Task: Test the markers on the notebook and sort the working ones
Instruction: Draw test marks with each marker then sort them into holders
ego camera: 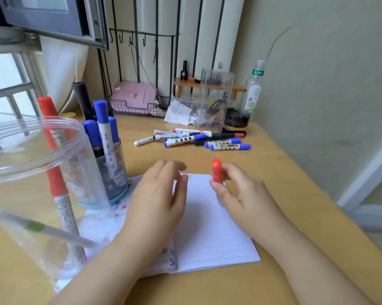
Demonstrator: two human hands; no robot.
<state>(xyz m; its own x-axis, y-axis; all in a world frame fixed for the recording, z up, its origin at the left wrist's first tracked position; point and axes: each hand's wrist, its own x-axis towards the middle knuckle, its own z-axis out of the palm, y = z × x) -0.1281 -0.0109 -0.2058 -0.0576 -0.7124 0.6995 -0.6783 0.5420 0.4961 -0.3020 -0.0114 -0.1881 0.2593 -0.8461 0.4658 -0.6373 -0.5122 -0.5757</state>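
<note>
At the near left a clear plastic jar (31,164) stands on the wooden bench (284,177), with a red-capped marker (58,183) leaning upright in it and a grey pen with a green band (42,230) lying slanted across its lower part. Print runs along the red-capped marker's white barrel but is too small to read. Just right of the jar and farther back, a blue-based pen cup (110,172) printed with a cartoon figure holds several blue-capped markers (102,126).

The left hand (157,199) hovers over the left part of the open lined notebook (207,227), fingers loosely bent and holding nothing. Just to its right, above the notebook's far edge, the right hand (240,194) grips a red marker (217,171) between thumb and curled fingers, red end up.

Far behind the hands a loose pile of markers (194,138) lies on the bench, blue, black and red caps mixed; their labels are not legible. At the far right stands a clear bottle (253,89) whose green neck label bears characters too blurred to read.
</note>
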